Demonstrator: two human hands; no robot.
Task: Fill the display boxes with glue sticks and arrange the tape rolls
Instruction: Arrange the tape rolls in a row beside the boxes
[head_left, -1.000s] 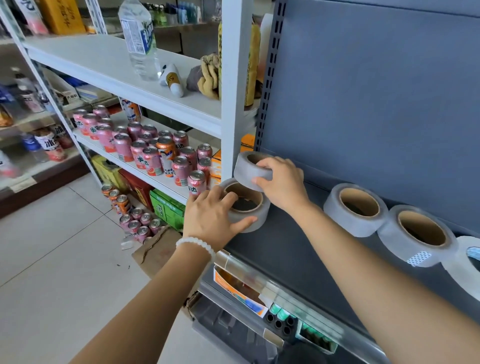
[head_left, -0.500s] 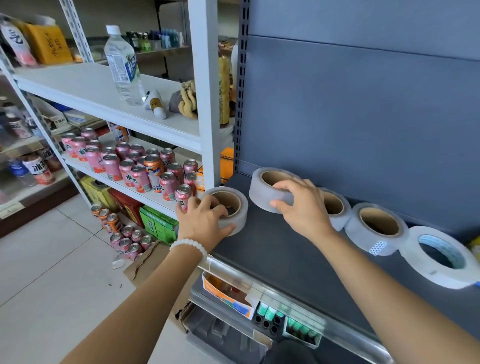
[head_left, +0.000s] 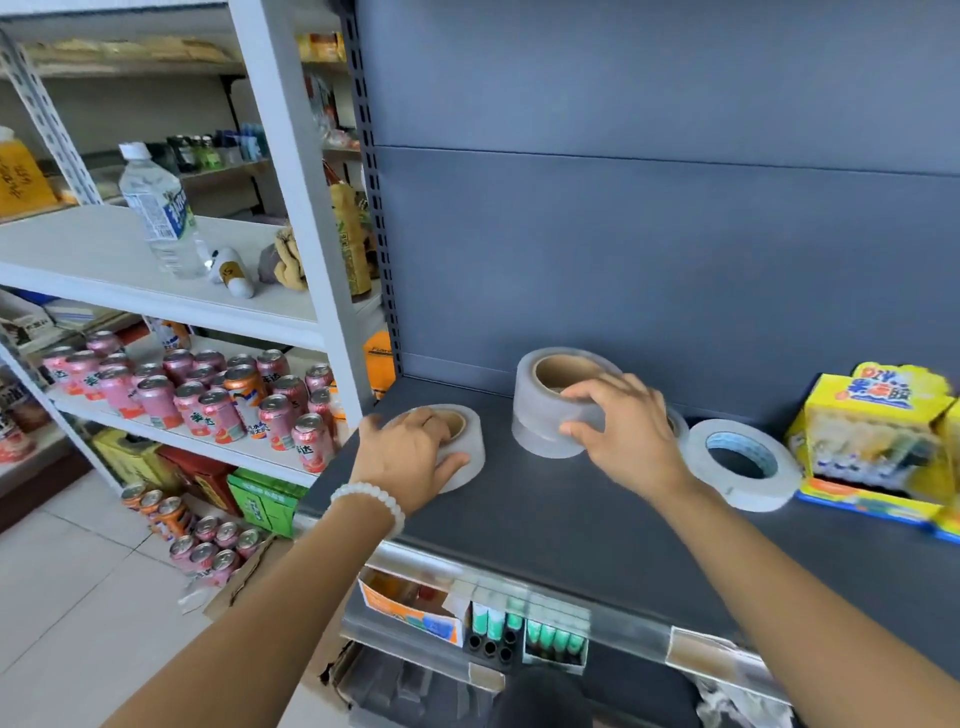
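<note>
Arranging tape: left hand (head_left: 410, 457) grips one roll (head_left: 457, 447); at three o'clock, right hand (head_left: 626, 434) clasps stacked rolls (head_left: 545, 410), needing alignment next.

You are looking at an evenly lit, fairly bright scene; soft daylight seems to be coming from the left, where the white shelf (head_left: 130, 270) and floor tiles are washing out pale. The dark shelf (head_left: 597, 519) is taking only faint, soft shadows under the tape rolls (head_left: 550, 410). The yellow box (head_left: 872, 431) at its right edge is smearing with motion blur. Uprights are bowing near the frame edges from wide-angle distortion, and the whole picture is looking slightly soft.
</note>
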